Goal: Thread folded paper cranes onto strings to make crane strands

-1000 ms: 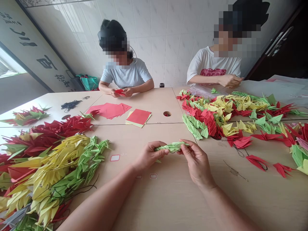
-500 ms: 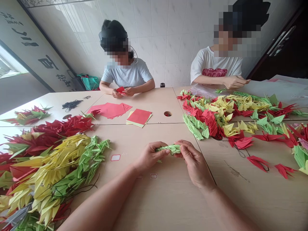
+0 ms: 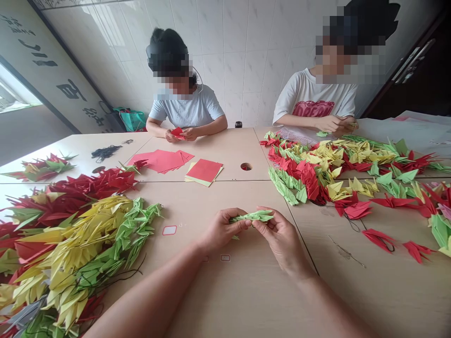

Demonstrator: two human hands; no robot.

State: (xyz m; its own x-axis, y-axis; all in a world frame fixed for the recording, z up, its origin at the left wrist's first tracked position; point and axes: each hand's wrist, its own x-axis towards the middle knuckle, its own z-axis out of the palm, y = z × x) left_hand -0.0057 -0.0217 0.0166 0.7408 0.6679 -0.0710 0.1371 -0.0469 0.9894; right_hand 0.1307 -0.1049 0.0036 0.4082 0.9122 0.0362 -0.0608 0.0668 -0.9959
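Observation:
A bundle of green folded-paper cranes [image 3: 259,216] is held between my two hands above the middle of the table. My left hand [image 3: 227,226] is closed round its left end, thumb on top. On the other side, my right hand [image 3: 278,234] pinches the bundle near its middle, with the thumb in front and the fingers behind. A small green tip shows below my left hand. Left of my arms lies a large heap of strung paper cranes, with yellow ones [image 3: 95,230], red ones [image 3: 88,188] and green ones [image 3: 136,230].
Across the table [image 3: 239,300], one person folds red paper [image 3: 178,133]; another handles a small piece at the right. Red square sheets [image 3: 204,171] lie ahead. More strung cranes [image 3: 306,178] spread on the right, with loose red ones [image 3: 378,238]. Black cord [image 3: 105,152] lies far left.
My right hand has shifted its hold, its thumb now lower against the bundle, and more of the green paper shows. The person at the right has drawn their hands together and lower.

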